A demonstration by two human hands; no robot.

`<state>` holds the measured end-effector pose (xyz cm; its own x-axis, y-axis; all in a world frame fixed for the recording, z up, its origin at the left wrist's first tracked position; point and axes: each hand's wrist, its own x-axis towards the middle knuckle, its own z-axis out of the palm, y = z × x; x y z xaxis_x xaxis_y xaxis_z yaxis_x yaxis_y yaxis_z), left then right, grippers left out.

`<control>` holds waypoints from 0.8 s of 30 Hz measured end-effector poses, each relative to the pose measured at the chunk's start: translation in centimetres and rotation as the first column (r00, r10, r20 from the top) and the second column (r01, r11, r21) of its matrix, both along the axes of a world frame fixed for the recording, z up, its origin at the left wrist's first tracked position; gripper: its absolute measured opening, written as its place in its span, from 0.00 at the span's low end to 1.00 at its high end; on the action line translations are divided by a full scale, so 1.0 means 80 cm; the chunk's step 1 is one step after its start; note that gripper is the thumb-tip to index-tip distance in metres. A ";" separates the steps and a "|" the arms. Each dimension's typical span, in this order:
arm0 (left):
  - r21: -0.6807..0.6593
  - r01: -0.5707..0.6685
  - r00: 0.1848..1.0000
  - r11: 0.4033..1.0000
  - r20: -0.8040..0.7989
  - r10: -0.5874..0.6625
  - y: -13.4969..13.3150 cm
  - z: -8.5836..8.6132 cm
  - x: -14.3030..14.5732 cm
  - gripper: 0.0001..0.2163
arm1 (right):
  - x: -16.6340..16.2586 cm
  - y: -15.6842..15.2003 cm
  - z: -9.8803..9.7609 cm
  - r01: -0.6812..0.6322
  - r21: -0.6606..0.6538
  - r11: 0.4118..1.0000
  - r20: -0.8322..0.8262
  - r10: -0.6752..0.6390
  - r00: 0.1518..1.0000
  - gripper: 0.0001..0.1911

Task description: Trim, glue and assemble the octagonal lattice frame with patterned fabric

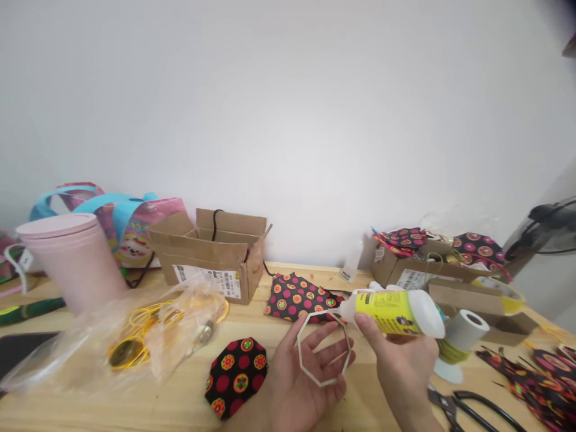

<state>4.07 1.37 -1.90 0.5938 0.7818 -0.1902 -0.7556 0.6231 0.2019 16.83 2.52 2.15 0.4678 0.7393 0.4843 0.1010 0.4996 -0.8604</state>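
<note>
My left hand (292, 384) is palm up, holding a white octagonal ring (311, 375) against its fingers and thumb. My right hand (402, 360) is wrapped round a white squeeze bottle with a yellow label (389, 309), probably glue. The bottle lies almost level, its nozzle pointing left at the ring's top edge; whether anything flows out is too small to see. Left of my left hand lies an octagonal piece of black patterned fabric (237, 377). Behind the ring is a larger piece of the same patterned fabric (299, 297).
A cardboard box (211, 258) and a pink lidded container (74, 258) stand at the back left, behind a plastic bag (81, 360) with yellow cord. On the right are a fabric-filled box (405, 273), a spool (463, 336), black-handled cutters (468, 408) and fabric strips (535, 384).
</note>
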 end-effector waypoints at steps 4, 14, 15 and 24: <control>-0.025 0.023 1.000 0.999 0.001 -0.023 0.000 -0.003 0.003 0.21 | 0.003 0.001 -0.003 0.016 0.006 1.000 0.010 -0.016 1.000 0.20; -0.061 0.016 0.999 0.998 0.039 -0.013 -0.004 -0.005 0.007 0.21 | -0.001 -0.001 -0.017 0.021 0.050 0.999 0.134 -0.027 0.991 0.32; -0.068 0.013 0.999 0.998 0.035 -0.010 -0.003 -0.005 0.007 0.21 | -0.001 -0.001 -0.017 0.024 0.052 0.998 0.143 -0.031 0.989 0.31; -0.106 -0.032 0.999 0.994 0.001 0.033 -0.004 -0.006 0.008 0.21 | -0.011 -0.003 -0.010 0.028 0.063 0.998 0.107 -0.035 0.994 0.26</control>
<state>4.67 1.03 -2.35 0.5690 0.7763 -0.2714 -0.7762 0.6160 0.1345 15.95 2.31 1.36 0.4331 0.6927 0.5768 0.2079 0.5459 -0.8117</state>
